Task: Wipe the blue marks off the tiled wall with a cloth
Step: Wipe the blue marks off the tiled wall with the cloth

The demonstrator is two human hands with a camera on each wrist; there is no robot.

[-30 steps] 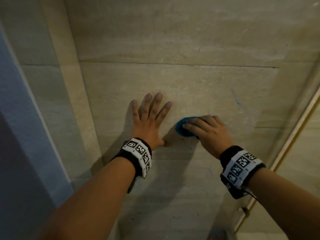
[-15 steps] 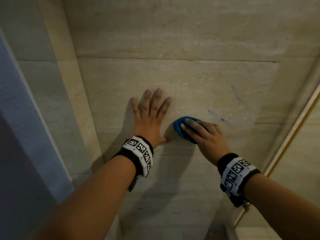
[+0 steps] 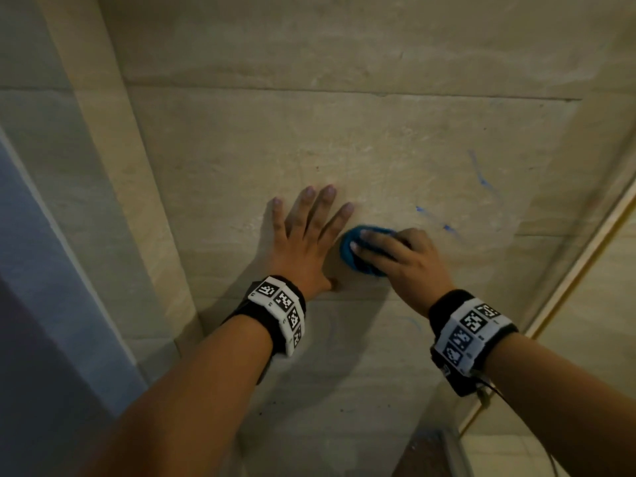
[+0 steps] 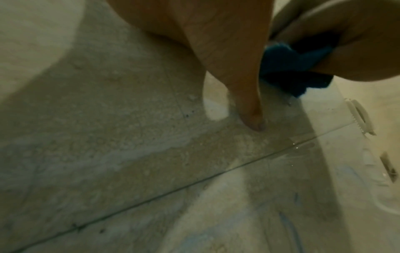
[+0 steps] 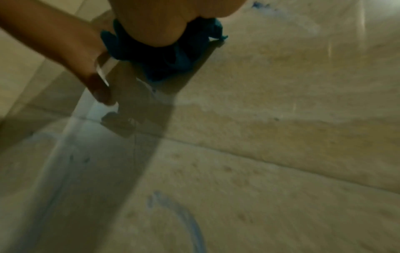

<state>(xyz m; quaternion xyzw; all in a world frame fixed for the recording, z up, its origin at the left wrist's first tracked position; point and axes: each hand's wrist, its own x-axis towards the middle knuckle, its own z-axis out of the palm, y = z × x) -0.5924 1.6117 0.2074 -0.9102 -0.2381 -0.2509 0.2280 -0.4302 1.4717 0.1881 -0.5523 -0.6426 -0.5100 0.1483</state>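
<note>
Head view, far left: a grey-blue panel point(image 3: 41, 270) runs down the edge of the picture, next to a pale upright strip point(image 3: 113, 166) of the tiled wall point(image 3: 309, 139).
Left hand: the left hand point(image 3: 303, 242) lies flat on the wall, fingers straight and spread, thumb stretched out toward the right; it holds nothing.
Left wristband: a black band with white coded squares point(image 3: 278, 311) sits on the left wrist.
Cloth: a bunched blue cloth point(image 3: 351, 249) is pressed against the wall just right of the left hand's fingers; the left wrist view shows it point(image 4: 288, 68) close behind the left thumb.
Right hand: the right hand point(image 3: 406, 263) covers the cloth, fingers laid over it and curled round its top; in the right wrist view the cloth point(image 5: 173, 56) bulges out under the palm.
Blue marks: short blue strokes point(image 3: 447, 227) show on the tile just right of the cloth, and a thinner line point(image 3: 480, 173) rises above them, apart from the cloth.
Lower tile: a faint blue curve point(image 5: 186, 220) shows below the grout line, under the right hand.
Right wristband: a matching coded band point(image 3: 471, 335) sits on the right wrist.
Far right: a light frame edge point(image 3: 585, 256) slants down beside the wall.
</note>
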